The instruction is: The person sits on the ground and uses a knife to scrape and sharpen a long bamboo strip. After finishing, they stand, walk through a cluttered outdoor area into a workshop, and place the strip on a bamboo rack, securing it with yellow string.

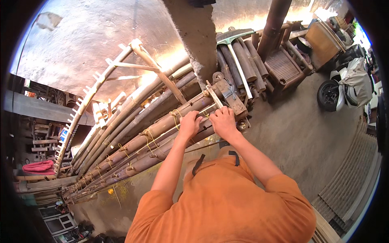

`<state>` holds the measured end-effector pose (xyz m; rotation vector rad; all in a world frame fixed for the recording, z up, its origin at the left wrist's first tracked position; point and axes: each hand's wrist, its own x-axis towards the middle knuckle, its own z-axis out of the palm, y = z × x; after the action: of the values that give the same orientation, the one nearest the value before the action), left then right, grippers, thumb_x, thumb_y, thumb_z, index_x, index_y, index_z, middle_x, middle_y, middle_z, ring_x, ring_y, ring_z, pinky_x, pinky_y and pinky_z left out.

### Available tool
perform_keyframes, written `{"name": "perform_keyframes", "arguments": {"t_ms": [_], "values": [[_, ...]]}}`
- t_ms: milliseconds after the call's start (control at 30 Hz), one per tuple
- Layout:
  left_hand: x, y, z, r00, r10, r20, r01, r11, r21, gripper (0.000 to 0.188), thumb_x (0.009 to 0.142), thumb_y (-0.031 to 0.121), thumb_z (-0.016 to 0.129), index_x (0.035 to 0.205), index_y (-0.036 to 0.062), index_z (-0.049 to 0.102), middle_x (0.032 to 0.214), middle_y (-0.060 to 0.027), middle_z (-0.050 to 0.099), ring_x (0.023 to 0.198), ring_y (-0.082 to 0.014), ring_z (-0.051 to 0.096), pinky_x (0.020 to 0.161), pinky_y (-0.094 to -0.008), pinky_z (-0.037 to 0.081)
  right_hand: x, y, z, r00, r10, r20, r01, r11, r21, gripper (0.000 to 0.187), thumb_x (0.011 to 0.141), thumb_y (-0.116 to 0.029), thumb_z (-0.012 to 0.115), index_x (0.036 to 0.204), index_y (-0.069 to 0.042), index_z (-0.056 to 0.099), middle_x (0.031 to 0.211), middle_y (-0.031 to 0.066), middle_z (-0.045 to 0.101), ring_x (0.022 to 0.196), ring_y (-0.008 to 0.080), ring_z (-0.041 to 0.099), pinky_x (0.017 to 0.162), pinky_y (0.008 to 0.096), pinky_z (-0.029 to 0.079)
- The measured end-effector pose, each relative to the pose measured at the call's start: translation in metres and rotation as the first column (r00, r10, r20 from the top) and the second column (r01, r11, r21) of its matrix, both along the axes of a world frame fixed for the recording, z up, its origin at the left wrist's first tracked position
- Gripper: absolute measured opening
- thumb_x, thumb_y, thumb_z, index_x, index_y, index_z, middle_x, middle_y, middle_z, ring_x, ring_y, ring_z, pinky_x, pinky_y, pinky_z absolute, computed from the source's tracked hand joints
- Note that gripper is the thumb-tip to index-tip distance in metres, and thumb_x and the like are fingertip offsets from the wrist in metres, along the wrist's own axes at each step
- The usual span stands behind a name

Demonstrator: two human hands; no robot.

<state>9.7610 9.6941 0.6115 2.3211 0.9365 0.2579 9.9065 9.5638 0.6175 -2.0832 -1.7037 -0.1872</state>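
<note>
Two long brown bamboo poles (164,124) run side by side in front of me, tied at intervals with thin yellow cord (150,139). My left hand (189,125) is over the poles near their right end, its fingers closed; what they hold is hidden. A short gap to the right, my right hand (223,121) is closed too, with a bit of yellow cord at its fingertips. Just beyond the right hand, a pale wooden stick (214,97) slants over the pole. A wooden block (231,99) with dark cord on it sits at the poles' end.
A toothed bamboo frame (87,99) leans against the wall at left. Behind the poles are a pillar (194,36), stacked thick bamboo (243,60) and a pale green T-shaped tool (239,65). A slatted chair (283,67) and a covered motorcycle (344,87) stand at right.
</note>
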Motion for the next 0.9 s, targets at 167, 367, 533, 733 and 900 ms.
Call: {"name": "perform_keyframes", "arguments": {"t_ms": [167,367,533,733,900], "values": [[0.028,0.001,0.001,0.997,0.073,-0.031,-0.072,0.997,0.023,0.024,0.089,0.023,0.067,0.108,0.0086,0.063,0.102,-0.0135,0.068,0.1,-0.0329,0.062,0.089,-0.0453,0.037,0.034,0.02,0.006,0.995,0.043,-0.091,-0.051,0.994,-0.092,0.01,0.084,-0.017,0.061,0.076,-0.011,0.064,0.075,0.0089,0.065,0.083,0.0291,0.059,0.077,0.0435,0.045],[0.059,-0.009,0.002,0.993,0.117,-0.023,-0.115,0.992,0.049,0.031,0.085,0.023,0.07,0.115,0.0156,0.067,0.1,-0.006,0.071,0.096,-0.0261,0.061,0.088,-0.0456,0.029,0.089,0.057,0.023,0.867,0.045,-0.496,-0.093,0.993,-0.073,0.019,0.089,-0.019,0.057,0.081,-0.004,0.065,0.08,0.0184,0.068,0.078,0.041,0.064,0.071,0.0515,0.049],[0.082,-0.012,0.011,0.989,0.122,-0.086,-0.127,0.99,-0.056,0.032,0.088,0.031,0.069,0.116,0.0167,0.068,0.104,-0.0074,0.072,0.101,-0.0266,0.061,0.089,-0.0476,0.028,0.103,0.076,0.032,0.811,0.133,-0.57,-0.281,0.943,-0.18,0.019,0.091,-0.022,0.058,0.091,-0.005,0.067,0.087,0.0184,0.068,0.082,0.041,0.063,0.072,0.0482,0.05],[0.086,-0.009,0.01,0.965,0.26,0.023,-0.244,0.93,-0.276,0.025,0.093,0.035,0.064,0.109,0.0171,0.07,0.095,-0.0029,0.074,0.091,-0.0191,0.063,0.092,-0.0449,0.024,0.106,0.084,0.038,0.626,0.102,-0.773,-0.257,0.963,-0.081,0.015,0.093,-0.012,0.053,0.094,-0.001,0.063,0.075,0.0132,0.068,0.07,0.0309,0.066,0.066,0.0418,0.05],[0.083,-0.01,0.005,0.946,0.324,0.03,-0.3,0.904,-0.304,0.021,0.095,0.034,0.06,0.103,0.0191,0.072,0.084,0.0007,0.072,0.085,-0.0156,0.062,0.093,-0.0441,0.022,0.125,0.046,0.09,0.192,-0.157,-0.969,-0.564,0.79,-0.24,0.017,0.093,-0.008,0.049,0.094,0.001,0.063,0.073,0.0016,0.063,0.067,0.0148,0.057,0.063,0.0326,0.048]]}}
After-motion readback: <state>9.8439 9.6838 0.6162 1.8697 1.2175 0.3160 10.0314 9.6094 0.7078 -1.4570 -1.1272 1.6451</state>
